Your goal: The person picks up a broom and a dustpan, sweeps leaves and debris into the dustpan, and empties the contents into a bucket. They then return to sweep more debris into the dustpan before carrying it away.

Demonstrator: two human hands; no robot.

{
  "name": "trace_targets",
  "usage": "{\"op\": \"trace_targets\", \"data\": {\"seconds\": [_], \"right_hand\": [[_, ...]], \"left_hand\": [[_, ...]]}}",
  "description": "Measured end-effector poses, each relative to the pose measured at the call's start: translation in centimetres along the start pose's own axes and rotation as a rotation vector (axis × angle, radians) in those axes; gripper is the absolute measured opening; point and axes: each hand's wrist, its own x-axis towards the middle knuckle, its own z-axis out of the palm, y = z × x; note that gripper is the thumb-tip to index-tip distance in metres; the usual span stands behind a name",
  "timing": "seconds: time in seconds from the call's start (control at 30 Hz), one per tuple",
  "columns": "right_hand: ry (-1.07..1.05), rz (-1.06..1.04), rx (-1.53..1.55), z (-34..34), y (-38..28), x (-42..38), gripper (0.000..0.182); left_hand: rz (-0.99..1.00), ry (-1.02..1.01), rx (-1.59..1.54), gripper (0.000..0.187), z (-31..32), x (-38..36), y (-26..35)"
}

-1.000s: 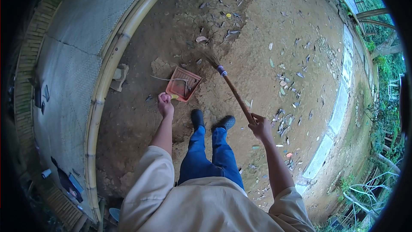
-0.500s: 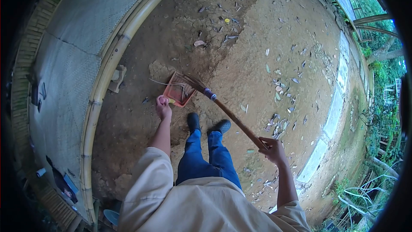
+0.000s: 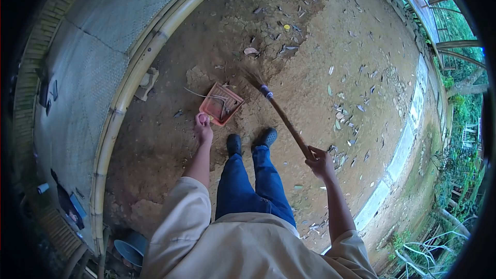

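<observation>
My left hand (image 3: 203,129) is closed around the handle end of a red plastic dustpan (image 3: 211,108), held out in front of my feet. A pale, bent strip or twig (image 3: 199,93) lies across the pan and sticks out past its left side, with more thin debris inside. In my right hand (image 3: 321,164) is the upper end of the wooden stick of a hand broom (image 3: 287,120). Its brown bristles (image 3: 251,76) spread over the dirt to the upper right of the dustpan, apart from it. Purplish binding wraps the bristles' base.
A bamboo-edged platform (image 3: 121,101) with a woven mat runs along the left. Dry leaves (image 3: 341,116) and a yellow bit (image 3: 287,28) lie on the dirt ground (image 3: 305,62). A blue-grey basin (image 3: 132,248) stands at lower left; pale slabs (image 3: 400,144) line the right.
The broom's bristles have moved off the dustpan's edge and now sit apart from it to the upper right. The dustpan has turned slightly. My view has shifted a little.
</observation>
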Motion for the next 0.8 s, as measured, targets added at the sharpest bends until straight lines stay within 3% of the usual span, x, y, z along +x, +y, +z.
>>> {"op": "trace_targets", "data": {"seconds": [0.13,0.27,0.37,0.47,0.67,0.8], "right_hand": [[-0.083,-0.070,-0.140,-0.7,0.2,1.9,0.058],[-0.244,0.018,-0.033,-4.8,0.8,-0.3,0.060],[-0.262,0.033,0.032,-6.8,2.8,-1.7,0.059],[-0.205,-0.010,0.065,-8.3,3.5,-2.0,0.058],[-0.115,-0.045,0.046,-9.5,1.5,0.0,0.056],[-0.104,-0.072,0.034,-9.0,2.0,3.1,0.056]], "left_hand": [[0.038,0.037,-0.061,0.029,2.2,0.9,-2.1],[-0.019,0.096,-0.207,0.030,2.6,0.0,-0.5],[-0.021,0.122,-0.174,0.028,3.5,-0.1,-4.1],[-0.067,0.172,-0.061,0.026,3.0,-2.2,-0.1],[-0.032,0.287,-0.175,0.029,4.4,-2.4,0.1],[-0.072,0.283,0.022,0.029,4.4,-2.3,0.8]]}}
